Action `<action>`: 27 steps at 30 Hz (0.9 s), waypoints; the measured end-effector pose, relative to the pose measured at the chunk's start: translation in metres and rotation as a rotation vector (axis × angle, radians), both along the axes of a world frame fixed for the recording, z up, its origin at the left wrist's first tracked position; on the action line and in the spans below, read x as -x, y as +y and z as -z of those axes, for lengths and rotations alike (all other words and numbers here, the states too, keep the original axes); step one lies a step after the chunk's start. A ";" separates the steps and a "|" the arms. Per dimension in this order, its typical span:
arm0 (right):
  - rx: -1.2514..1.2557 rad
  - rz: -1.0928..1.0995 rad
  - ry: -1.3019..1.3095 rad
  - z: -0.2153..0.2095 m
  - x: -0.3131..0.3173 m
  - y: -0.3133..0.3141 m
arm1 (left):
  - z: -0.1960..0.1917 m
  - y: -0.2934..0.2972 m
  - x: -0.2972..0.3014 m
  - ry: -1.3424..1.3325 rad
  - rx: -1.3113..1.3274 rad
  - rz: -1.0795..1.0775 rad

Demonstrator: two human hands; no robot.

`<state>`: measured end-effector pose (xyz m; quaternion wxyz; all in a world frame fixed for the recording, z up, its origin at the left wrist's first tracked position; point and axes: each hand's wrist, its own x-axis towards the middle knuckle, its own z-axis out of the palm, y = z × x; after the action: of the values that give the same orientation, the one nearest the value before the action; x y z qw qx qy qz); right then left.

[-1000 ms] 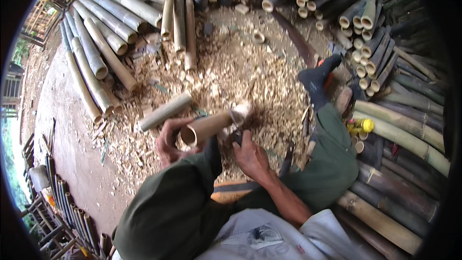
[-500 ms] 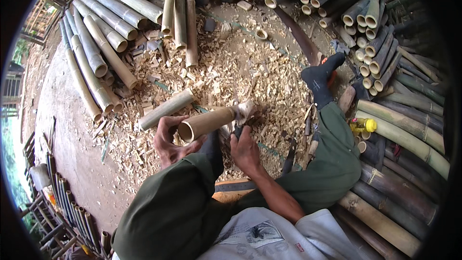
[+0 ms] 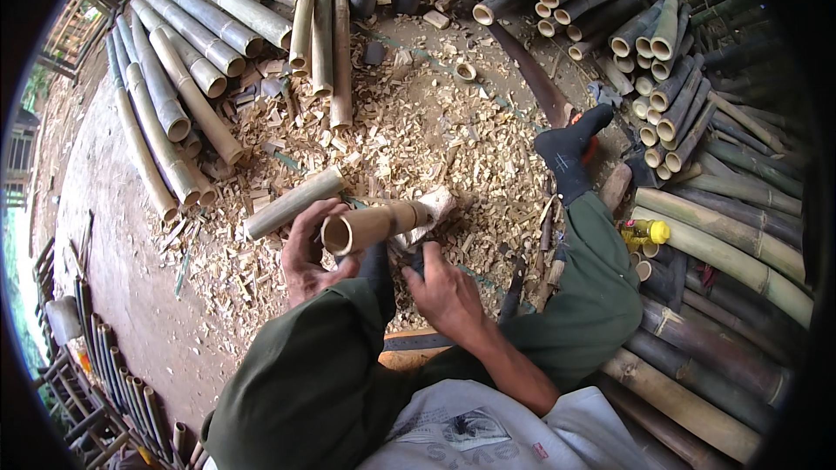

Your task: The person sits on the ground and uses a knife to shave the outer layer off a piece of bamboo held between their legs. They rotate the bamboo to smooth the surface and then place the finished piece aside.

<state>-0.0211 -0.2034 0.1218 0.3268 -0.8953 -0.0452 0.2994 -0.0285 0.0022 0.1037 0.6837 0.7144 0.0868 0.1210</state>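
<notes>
Bamboo tube (image 3: 373, 227): just beyond the raised left knee, its open end facing near and left, its far right end against a pale wood block (image 3: 439, 204); whether it rests on the block or only meets it, I cannot tell.
Left grip (image 3: 301, 259): curled about the open end, fingers on the far side, thumb on the near side.
Right grip (image 3: 448, 292): closed round a dark handle (image 3: 419, 259) near the tube's right end; the blade is hard to make out.
Weight: probably light, since the end shows a hollow bore and a thin wall.
Stiffness: likely rigid across its length, with no give under the fingers.
Surface: looks smooth and pale tan, so it may roll or turn in a loose hold.
Weak spots: the rim could split along the grain if knocked or pinched hard.
Where to hold: around the outside of the left end, well apart from the handle; fingertips kept off the rim, whose edge may be sharp.
Second tube (image 3: 294, 202): lying on the wood chips (image 3: 475, 144) just left and far of the left grip, untouched; likely to handle much the same, best taken round its middle.
</notes>
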 end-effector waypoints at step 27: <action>-0.087 0.146 -0.318 0.098 0.023 0.005 | -0.006 0.001 0.003 0.234 -0.312 -0.131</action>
<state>-0.0442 -0.1988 0.0238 0.3749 -0.9172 -0.0444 0.1274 -0.0314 0.0029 0.1096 0.5407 0.8137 0.1919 0.0934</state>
